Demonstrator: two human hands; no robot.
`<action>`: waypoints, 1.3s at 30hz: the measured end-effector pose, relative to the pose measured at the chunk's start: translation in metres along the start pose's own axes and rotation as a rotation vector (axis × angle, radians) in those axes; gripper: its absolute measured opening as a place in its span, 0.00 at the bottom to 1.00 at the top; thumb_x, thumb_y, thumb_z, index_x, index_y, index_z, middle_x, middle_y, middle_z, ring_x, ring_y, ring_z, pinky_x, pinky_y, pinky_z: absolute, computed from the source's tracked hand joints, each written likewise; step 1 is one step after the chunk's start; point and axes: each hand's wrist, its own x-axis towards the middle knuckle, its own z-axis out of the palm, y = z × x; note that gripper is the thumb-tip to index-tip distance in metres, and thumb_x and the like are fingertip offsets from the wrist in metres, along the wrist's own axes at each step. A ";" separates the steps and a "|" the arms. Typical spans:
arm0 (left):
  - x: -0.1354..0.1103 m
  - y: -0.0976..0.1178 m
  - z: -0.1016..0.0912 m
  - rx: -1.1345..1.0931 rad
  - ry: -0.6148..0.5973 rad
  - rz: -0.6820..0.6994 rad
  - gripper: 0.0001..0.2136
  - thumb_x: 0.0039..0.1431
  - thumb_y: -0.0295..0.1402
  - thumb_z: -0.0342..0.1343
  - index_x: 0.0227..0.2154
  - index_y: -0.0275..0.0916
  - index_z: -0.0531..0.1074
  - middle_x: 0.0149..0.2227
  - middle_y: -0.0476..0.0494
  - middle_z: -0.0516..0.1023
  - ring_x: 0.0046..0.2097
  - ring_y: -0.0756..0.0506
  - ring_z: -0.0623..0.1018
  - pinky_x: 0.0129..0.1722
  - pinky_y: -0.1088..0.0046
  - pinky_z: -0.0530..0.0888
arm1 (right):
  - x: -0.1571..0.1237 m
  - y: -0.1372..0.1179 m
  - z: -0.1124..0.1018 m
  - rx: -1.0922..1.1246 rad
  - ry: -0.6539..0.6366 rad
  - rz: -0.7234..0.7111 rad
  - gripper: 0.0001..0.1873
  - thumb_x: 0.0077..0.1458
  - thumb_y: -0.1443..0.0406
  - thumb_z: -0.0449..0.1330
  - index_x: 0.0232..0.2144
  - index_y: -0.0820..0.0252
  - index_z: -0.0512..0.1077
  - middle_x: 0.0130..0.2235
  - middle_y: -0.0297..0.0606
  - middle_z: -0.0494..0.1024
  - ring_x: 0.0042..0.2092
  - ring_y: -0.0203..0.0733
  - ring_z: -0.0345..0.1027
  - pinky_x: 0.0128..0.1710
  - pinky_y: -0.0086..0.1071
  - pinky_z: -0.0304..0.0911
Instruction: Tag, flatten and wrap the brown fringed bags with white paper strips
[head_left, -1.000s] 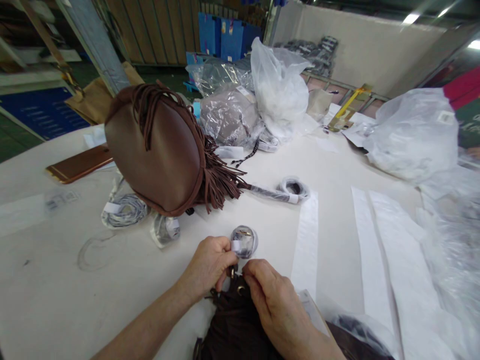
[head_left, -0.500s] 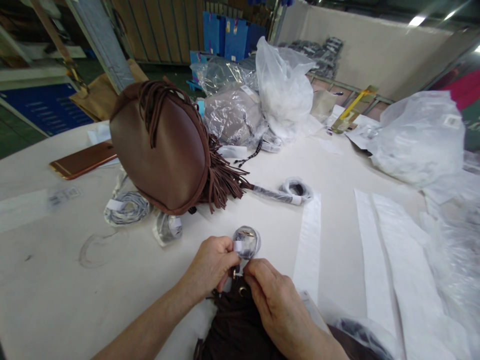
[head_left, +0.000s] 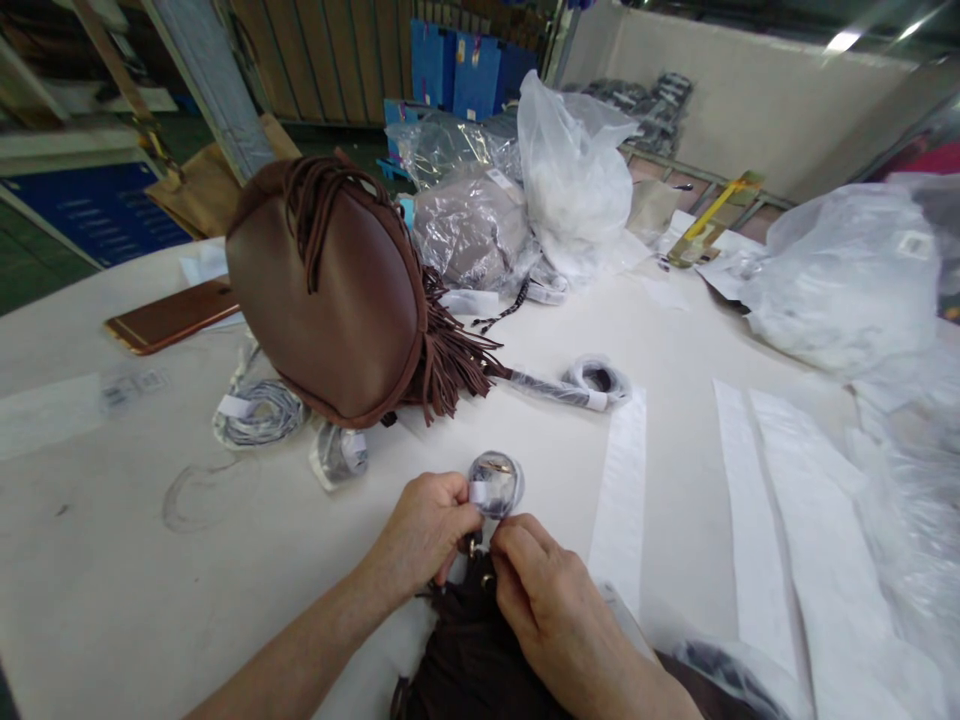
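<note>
At the bottom centre lies a dark brown bag [head_left: 469, 665] with small gold-coloured metal fittings at its top edge. My left hand [head_left: 426, 522] pinches the strap end beside a plastic-wrapped coiled strap [head_left: 498, 484], which carries a white tape tab. A small gold ring shows just under those fingers. Close on the right, my right hand [head_left: 559, 600] has thumb and fingers pressed together at the bag's top edge, just below the coil. What sits between its fingertips is hidden. Beyond both hands rests a brown fringed bag [head_left: 330, 290] on its side.
A phone [head_left: 172, 315] and wrapped strap coils [head_left: 261, 412] lie on the left of the white table [head_left: 90, 590]. Plastic-wrapped goods [head_left: 472, 225] and a white plastic bag [head_left: 574, 180] stand at the back. White strips [head_left: 761, 520] and clear plastic [head_left: 847, 285] lie to the right.
The whole view has shifted slightly. Both hands keep nearly the same grip and place at the dark bag's top edge.
</note>
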 end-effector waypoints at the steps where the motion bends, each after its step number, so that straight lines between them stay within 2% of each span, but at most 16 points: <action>1: 0.000 0.000 0.000 -0.003 -0.002 0.000 0.08 0.44 0.27 0.49 0.14 0.39 0.59 0.05 0.59 0.57 0.08 0.55 0.58 0.08 0.83 0.48 | 0.000 0.000 -0.001 -0.028 -0.016 -0.006 0.09 0.54 0.77 0.47 0.32 0.60 0.63 0.33 0.37 0.70 0.30 0.38 0.68 0.28 0.29 0.59; 7: 0.001 -0.003 0.000 -0.011 0.007 -0.004 0.08 0.44 0.28 0.49 0.14 0.40 0.59 0.05 0.59 0.57 0.08 0.55 0.58 0.08 0.82 0.48 | 0.004 -0.002 -0.006 -0.217 -0.080 -0.093 0.11 0.52 0.78 0.48 0.31 0.60 0.64 0.32 0.37 0.69 0.26 0.36 0.66 0.22 0.29 0.54; 14: 0.001 -0.003 -0.001 0.010 0.019 0.001 0.07 0.44 0.27 0.48 0.15 0.39 0.60 0.06 0.59 0.57 0.08 0.54 0.58 0.08 0.82 0.48 | 0.006 0.003 -0.005 -0.110 -0.052 -0.077 0.10 0.54 0.77 0.48 0.30 0.61 0.64 0.32 0.36 0.68 0.28 0.37 0.66 0.26 0.29 0.58; 20: 0.001 -0.002 -0.001 0.006 0.011 -0.003 0.08 0.45 0.26 0.48 0.15 0.40 0.59 0.06 0.60 0.57 0.08 0.54 0.59 0.08 0.82 0.49 | 0.007 0.004 -0.007 -0.140 -0.113 -0.124 0.10 0.51 0.78 0.50 0.31 0.62 0.66 0.34 0.38 0.68 0.29 0.37 0.66 0.27 0.29 0.59; 26: 0.001 -0.002 0.000 0.073 0.033 0.023 0.08 0.46 0.25 0.48 0.15 0.39 0.60 0.06 0.60 0.57 0.08 0.54 0.60 0.08 0.82 0.50 | 0.008 0.005 -0.005 0.025 -0.003 -0.057 0.09 0.54 0.76 0.50 0.29 0.60 0.65 0.32 0.36 0.68 0.30 0.35 0.65 0.28 0.27 0.59; 34: 0.002 -0.001 0.001 0.074 0.031 0.007 0.08 0.44 0.25 0.47 0.13 0.40 0.59 0.06 0.58 0.58 0.08 0.53 0.60 0.09 0.80 0.51 | 0.005 0.008 -0.009 0.224 -0.025 -0.026 0.08 0.56 0.74 0.48 0.29 0.58 0.62 0.31 0.33 0.68 0.31 0.33 0.63 0.30 0.26 0.58; 39: -0.006 -0.008 0.001 0.004 0.166 0.001 0.07 0.45 0.30 0.46 0.14 0.40 0.60 0.04 0.57 0.57 0.09 0.53 0.58 0.11 0.80 0.53 | 0.001 0.011 -0.009 0.232 -0.033 -0.017 0.08 0.56 0.74 0.47 0.30 0.58 0.60 0.30 0.31 0.67 0.30 0.33 0.62 0.29 0.25 0.56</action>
